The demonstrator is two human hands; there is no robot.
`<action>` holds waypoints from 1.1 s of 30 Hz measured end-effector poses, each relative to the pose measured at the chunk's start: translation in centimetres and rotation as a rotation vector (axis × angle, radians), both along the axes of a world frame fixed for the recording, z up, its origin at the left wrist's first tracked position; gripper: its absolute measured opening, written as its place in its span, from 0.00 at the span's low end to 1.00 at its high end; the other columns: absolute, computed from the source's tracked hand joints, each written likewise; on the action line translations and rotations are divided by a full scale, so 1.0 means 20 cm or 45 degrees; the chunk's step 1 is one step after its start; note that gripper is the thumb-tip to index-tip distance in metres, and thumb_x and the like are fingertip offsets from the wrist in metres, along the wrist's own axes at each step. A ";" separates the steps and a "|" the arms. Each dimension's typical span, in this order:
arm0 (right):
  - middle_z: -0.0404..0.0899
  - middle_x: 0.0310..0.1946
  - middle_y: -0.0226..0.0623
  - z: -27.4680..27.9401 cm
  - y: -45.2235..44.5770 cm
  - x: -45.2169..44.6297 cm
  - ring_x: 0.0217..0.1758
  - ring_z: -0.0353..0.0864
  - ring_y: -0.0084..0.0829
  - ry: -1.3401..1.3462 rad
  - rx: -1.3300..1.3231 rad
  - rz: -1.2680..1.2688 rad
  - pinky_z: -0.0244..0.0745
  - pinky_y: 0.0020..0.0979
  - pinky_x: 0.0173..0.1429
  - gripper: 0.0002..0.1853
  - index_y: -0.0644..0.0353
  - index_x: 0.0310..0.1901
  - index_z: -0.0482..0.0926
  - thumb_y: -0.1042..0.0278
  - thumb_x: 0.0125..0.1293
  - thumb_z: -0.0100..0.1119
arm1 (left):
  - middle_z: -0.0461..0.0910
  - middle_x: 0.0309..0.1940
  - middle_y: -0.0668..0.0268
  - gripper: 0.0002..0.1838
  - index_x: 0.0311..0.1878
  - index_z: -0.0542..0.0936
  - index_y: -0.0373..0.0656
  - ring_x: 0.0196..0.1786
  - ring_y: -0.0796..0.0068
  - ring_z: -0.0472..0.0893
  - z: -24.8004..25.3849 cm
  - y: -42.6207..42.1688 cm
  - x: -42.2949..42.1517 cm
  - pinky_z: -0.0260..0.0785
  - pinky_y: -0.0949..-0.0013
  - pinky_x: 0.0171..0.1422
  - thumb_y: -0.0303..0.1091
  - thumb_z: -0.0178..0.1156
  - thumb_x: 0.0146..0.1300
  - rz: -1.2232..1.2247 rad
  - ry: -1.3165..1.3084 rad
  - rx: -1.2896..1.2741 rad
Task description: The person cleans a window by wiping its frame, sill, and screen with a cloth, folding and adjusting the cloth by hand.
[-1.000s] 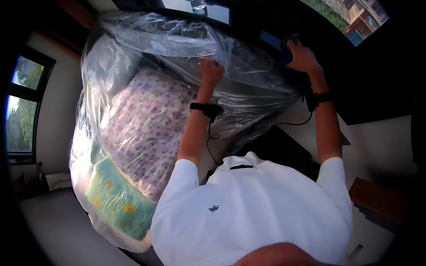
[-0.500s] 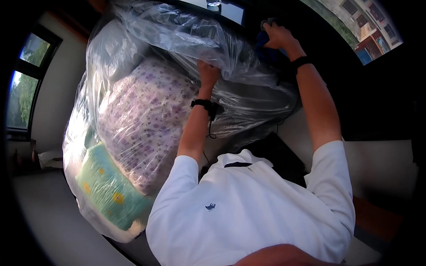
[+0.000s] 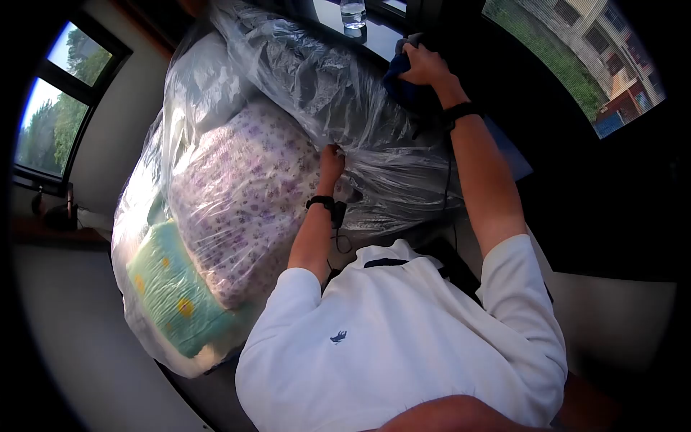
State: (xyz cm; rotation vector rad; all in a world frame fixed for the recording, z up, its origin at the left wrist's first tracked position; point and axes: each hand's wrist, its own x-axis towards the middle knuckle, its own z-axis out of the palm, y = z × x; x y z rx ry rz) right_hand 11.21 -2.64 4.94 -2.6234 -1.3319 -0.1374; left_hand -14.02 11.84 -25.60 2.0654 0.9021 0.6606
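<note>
A large clear plastic bag (image 3: 324,93) bulges around a floral quilt (image 3: 245,165) in white and purple. Lower in the same bag lies a folded green bedding piece (image 3: 173,288) with yellow flowers. My left hand (image 3: 332,164) is closed on the bag's plastic, which bunches into folds around the fingers. Farther up and to the right, my right hand (image 3: 426,66) grips a dark blue and grey object (image 3: 400,78), whose kind I cannot make out. A thin dark cord (image 3: 449,176) hangs below it. Both wrists wear black bands.
A glass of water (image 3: 353,14) stands on a shiny surface (image 3: 374,39) at the top, near my right hand. Windows are at the left (image 3: 61,108) and upper right (image 3: 576,57). A dark panel (image 3: 612,209) fills the right side.
My left hand sits lower in view, still gripping the plastic, which is now drawn into tighter folds. My right hand and its object appear farther left. The view has also shifted.
</note>
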 end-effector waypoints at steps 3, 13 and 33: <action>0.75 0.59 0.48 -0.02 -0.01 -0.01 0.60 0.77 0.54 -0.067 -0.154 -0.076 0.75 0.51 0.61 0.35 0.48 0.61 0.71 0.48 0.51 0.70 | 0.78 0.48 0.50 0.13 0.47 0.80 0.37 0.50 0.54 0.80 0.28 0.01 -0.06 0.72 0.55 0.54 0.28 0.58 0.59 0.195 -0.152 -0.109; 0.68 0.67 0.43 -0.15 0.23 0.02 0.70 0.68 0.44 0.075 0.228 -0.044 0.55 0.60 0.74 0.36 0.49 0.64 0.70 0.55 0.51 0.69 | 0.71 0.56 0.48 0.20 0.57 0.75 0.38 0.60 0.51 0.72 1.09 -0.28 0.36 0.64 0.57 0.65 0.34 0.58 0.62 0.166 -0.417 0.166; 0.68 0.62 0.46 -0.12 0.23 0.03 0.68 0.66 0.45 0.198 0.267 -0.049 0.57 0.49 0.73 0.22 0.56 0.58 0.73 0.59 0.64 0.58 | 0.67 0.67 0.45 0.35 0.67 0.66 0.31 0.73 0.52 0.64 1.24 -0.10 0.87 0.50 0.64 0.77 0.55 0.29 0.78 -0.415 -0.264 0.074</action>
